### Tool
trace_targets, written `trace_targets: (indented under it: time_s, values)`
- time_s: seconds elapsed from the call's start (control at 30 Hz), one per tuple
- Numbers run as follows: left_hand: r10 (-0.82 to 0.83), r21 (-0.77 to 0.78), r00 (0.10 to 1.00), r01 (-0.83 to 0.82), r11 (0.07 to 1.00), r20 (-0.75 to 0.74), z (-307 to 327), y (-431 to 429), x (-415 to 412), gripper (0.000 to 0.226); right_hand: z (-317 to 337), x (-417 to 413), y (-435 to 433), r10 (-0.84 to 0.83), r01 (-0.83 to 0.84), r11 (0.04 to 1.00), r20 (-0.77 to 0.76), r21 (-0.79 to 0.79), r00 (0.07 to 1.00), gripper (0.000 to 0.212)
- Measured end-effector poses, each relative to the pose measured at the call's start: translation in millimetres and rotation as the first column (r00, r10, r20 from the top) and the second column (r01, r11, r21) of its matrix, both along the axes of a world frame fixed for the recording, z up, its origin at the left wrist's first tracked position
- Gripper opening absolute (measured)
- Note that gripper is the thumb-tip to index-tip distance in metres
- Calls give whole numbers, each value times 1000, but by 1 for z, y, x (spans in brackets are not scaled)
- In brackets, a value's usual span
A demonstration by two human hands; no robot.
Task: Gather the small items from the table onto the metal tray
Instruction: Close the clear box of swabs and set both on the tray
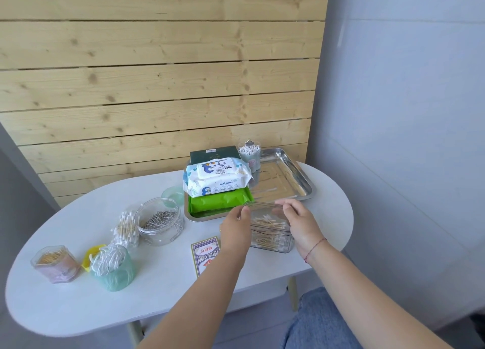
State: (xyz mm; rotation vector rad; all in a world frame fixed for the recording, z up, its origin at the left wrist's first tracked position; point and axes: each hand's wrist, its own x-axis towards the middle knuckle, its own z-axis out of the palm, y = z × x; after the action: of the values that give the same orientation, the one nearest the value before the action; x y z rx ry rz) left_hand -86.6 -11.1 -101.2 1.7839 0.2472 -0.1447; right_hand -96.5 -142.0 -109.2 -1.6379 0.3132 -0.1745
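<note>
Both hands are on the clear plastic box [271,230] of cotton swabs, which stands on the white surface [157,291] just near the metal tray [294,175]. The left hand [235,230] grips its left side and the right hand [301,222] grips its right side, with the fingers curled over the upper rim. I cannot tell if the box has a lid on it.

The box is smooth, hard and see-through, with rounded corners, so it could slip between the fingers if the grip is light. If it is open on top and tilts, the thin wooden swabs may spill out. The tray is shiny steel with a raised rim; the bottom of the box could catch on this rim if it is not lifted high enough. The left half of the tray is already full: a soft white pack of baby wipes [217,176] lies on a green pack [220,200], with a dark green carton [214,154] behind. Only the right part is free, beside a tall swab jar [249,154] that could be knocked over.

Still on the surface are a round jar of paper clips [160,221], loose swabs [126,229], a mint cup [115,268], a toothpick holder [55,264] and a card box [206,254].
</note>
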Motion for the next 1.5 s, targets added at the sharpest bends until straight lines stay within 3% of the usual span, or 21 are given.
trace_targets:
  time_s: [0.27, 0.37, 0.43, 0.47, 0.57, 0.83, 1.03, 1.2, 1.3, 1.37, 1.5]
  values:
    - [42, 5, 999, -42, 999, -32, 4, -1, -5, 40, 4, -12, -6, 106, -103, 993, -52, 58, 993, 27]
    - [95, -103, 994, -101, 990, -62, 7, 2, -13, 34, 9, -31, -28, 340, -334, 939, -67, 80, 938, 73]
    - [60, -179, 995, -73, 981, -77, 8, 2, -23, 29, 7, -39, -41, 466, -473, 879, -103, -56, 879, 103]
    - [46, -196, 995, -62, 979, -86, 9, 1, -27, 29, 3, -39, -43, 475, -492, 858, -138, -149, 869, 107]
    - [22, -231, 994, -46, 972, -107, 11, -4, -33, 26, -8, -33, -46, 345, -374, 889, -152, -265, 926, 87]
    - [-65, -362, 995, 89, 928, 77, 52, -39, 12, 45, 32, -10, -53, 29, -8, 985, 121, -174, 992, 64]
    - [-131, -404, 991, 117, 907, -6, 53, -91, 87, 58, 44, 68, -46, -255, 251, 896, 40, -366, 966, 52]
    - [-168, -439, 982, 115, 891, -83, 31, -105, 127, 51, 26, 120, -46, -340, 286, 845, -40, -452, 940, 56]
    - [-159, -456, 981, 90, 885, -115, 23, -110, 151, 42, 15, 145, -50, -341, 293, 828, -13, -479, 940, 65]
    - [-163, -451, 976, 83, 889, -142, 11, -114, 169, 50, 9, 158, -50, -302, 262, 807, 11, -529, 953, 78]
    - [-153, -460, 976, 66, 886, -154, -48, -121, 219, 79, 2, 174, -51, -196, 141, 756, -16, -639, 980, 67]
